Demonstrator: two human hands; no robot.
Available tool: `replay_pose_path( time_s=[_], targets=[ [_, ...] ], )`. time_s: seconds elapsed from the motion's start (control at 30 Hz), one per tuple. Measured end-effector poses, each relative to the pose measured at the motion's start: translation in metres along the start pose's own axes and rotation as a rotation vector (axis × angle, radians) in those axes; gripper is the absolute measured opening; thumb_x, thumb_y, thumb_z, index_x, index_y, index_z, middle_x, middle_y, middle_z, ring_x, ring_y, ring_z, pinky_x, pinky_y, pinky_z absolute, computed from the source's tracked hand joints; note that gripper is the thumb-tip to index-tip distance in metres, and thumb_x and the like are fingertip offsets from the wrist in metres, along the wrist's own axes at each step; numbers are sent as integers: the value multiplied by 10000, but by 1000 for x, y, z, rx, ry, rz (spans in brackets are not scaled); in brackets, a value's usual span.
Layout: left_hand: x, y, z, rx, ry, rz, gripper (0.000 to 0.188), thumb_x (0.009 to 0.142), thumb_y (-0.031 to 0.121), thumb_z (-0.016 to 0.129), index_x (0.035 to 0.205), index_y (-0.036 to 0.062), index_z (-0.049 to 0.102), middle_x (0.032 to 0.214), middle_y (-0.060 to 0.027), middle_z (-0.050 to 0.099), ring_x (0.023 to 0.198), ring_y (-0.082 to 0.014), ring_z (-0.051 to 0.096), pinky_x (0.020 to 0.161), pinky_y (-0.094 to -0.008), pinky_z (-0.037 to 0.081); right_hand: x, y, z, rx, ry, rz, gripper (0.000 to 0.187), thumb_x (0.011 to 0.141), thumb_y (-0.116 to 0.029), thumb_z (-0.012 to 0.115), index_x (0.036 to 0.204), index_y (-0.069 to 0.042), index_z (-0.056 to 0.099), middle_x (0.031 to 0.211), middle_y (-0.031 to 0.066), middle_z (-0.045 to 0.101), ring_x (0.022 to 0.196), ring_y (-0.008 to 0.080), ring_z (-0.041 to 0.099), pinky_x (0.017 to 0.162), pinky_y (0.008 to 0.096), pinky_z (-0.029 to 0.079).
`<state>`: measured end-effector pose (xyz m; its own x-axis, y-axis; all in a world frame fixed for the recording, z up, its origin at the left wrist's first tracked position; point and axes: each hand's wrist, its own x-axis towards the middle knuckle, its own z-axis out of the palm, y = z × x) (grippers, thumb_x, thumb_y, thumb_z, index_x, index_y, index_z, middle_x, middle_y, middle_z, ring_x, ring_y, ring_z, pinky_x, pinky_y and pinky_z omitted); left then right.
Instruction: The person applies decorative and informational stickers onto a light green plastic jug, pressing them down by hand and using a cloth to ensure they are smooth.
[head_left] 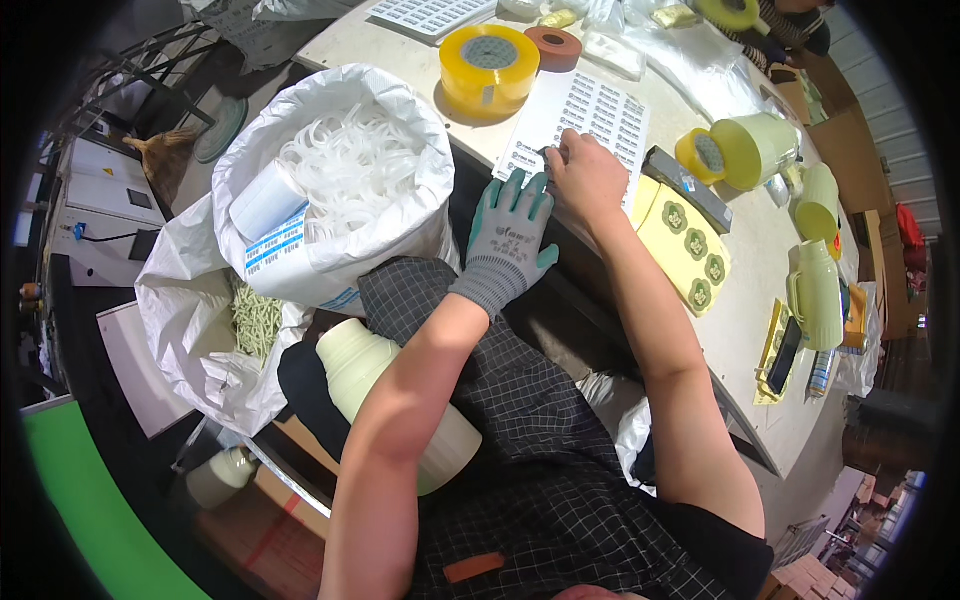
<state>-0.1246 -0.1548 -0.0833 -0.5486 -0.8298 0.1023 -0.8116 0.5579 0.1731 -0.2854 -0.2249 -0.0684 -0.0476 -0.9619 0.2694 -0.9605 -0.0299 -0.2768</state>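
Observation:
My left hand (507,228) wears a grey and green work glove. Its fingers stretch out flat at the lower edge of a white sheet of printed stickers (622,150) on the table. The bare right hand (588,178) lies over that sheet, thumb and fingers pinched together at its left part. Whatever small thing is between those fingertips is too hidden to tell. Across my lap, partly behind my left forearm, leans a pale cream thermos casing (360,360). Yellow sheets with green flower-shaped stickers (697,243) and a long dark box (688,188) lie right of my right hand.
A white sack (430,150) of clear plastic rings stands at left, beside a sack with pale green strips (257,322). On the table (745,335) are a yellow tape roll (490,72), a brown roll (553,48), a pale green jug (818,298) and a phone (785,355).

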Motion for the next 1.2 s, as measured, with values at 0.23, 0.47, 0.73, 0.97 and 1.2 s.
replay_pose_path(
  time_s=[0.23,0.47,0.73,0.97,1.2],
  targets=[
    [2,-1,-3,-25,27,-8,751,910,516,705,1466,44,527,1615,-185,411,1540,-369,314,1279,-555,203,11,-17,-6,-11,-42,114,391,879,-447,772,923,-66,696,884,119,732,798,326,704,727,452,547],
    [-53,17,-66,-39,-75,15,603,947,543,613,1281,50,701,1417,-184,612,1377,-362,507,1187,-529,336,-30,-59,-22,861,-393,6,460,856,-369,869,744,-53,553,671,9,546,671,111,487,632,314,433],
    [-284,29,-100,-120,426,-410,447,790,256,846,1177,101,685,1235,-54,689,1071,-277,652,930,-448,489,-124,-128,-37,1074,-1007,-146,330,885,-285,859,803,-14,691,710,-25,609,725,54,537,654,262,448],
    [-329,62,-51,-173,666,-588,522,749,183,858,1216,99,641,1234,-64,688,1085,-263,638,926,-458,474,-152,-177,-38,698,-1040,-496,452,810,-471,884,889,-43,761,849,79,712,748,224,685,704,355,528],
    [-331,63,-42,-158,701,-556,449,721,212,870,1111,86,689,1222,-85,692,1047,-261,625,896,-437,461,-152,-194,-47,555,-985,-565,450,806,-471,874,878,-45,748,842,78,710,750,255,702,697,361,532]
  ],
)
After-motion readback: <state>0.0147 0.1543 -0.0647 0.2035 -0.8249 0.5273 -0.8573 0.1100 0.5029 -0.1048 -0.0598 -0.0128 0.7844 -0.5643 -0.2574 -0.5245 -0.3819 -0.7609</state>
